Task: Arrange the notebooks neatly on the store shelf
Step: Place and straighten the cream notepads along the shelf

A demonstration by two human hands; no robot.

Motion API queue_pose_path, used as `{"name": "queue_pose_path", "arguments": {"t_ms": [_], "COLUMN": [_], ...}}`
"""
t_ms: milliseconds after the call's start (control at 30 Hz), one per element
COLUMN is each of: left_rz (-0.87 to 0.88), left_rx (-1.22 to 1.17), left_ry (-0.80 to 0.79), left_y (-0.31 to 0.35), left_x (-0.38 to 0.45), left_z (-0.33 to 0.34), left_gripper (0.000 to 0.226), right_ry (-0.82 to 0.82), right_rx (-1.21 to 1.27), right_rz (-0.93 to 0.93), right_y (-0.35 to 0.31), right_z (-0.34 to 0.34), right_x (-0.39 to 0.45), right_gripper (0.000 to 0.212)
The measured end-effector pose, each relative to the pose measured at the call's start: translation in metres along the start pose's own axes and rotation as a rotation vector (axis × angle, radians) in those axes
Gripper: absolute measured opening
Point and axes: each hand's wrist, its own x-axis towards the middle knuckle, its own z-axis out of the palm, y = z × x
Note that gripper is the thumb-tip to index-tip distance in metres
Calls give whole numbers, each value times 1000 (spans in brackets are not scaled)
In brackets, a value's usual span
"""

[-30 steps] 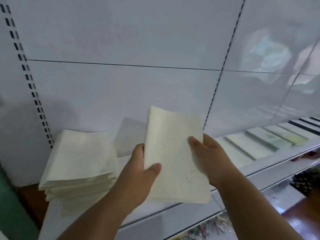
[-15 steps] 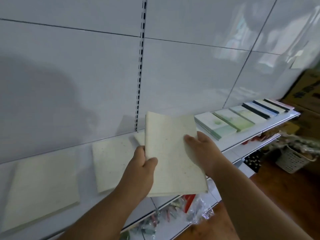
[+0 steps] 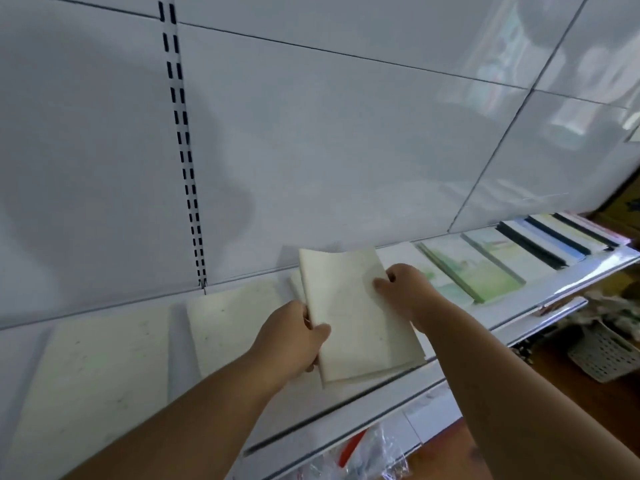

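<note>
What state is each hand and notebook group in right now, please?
left hand: grips held notebooks' left edge.
right hand: grips their right edge.
held notebooks: small stack, above shelf.
cream notebooks: flat on shelf.
green notebooks: flat, in a row.

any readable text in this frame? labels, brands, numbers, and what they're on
None readable.
Cream notebooks held by left hand and right hand: faint specks only, no words.
Cream stacks on the shelf: blank.
Green notebooks: picture covers, any lettering too blurred.
Brown box at right edge: dark marks, too blurred to read.
</note>
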Motion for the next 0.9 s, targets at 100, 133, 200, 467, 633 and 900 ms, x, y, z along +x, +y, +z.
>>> {"name": "queue_pose_path", "arguments": {"t_ms": [100,133,200,467,633,900], "left_rz": [-33,-65,-129,-300,-269,-234], "left_rx": [120,170,241,452,427,311], "left_ry": [151,203,281,349,464,765], "left_y": [2,2,2,4,12,-17], "left_x": [32,39,46,56,38,-98], "left_z": [19,25,35,57,50,-30], "left_gripper": [19,21,25,35,41,14], "right_ry": [-26,-67,-148,-162,-62,-190], "right_rx": [-130,-171,-237,-349,-256,4], "right_rz": [-87,-115,-175,-295,-431,-829], "right_y": [7,8,12,28,15,-106], "right_z": [3,7,18,30,27,70], "right_x": [47,61,82,93,67,-49], "right_gripper": [29,26,25,37,39,27]}}
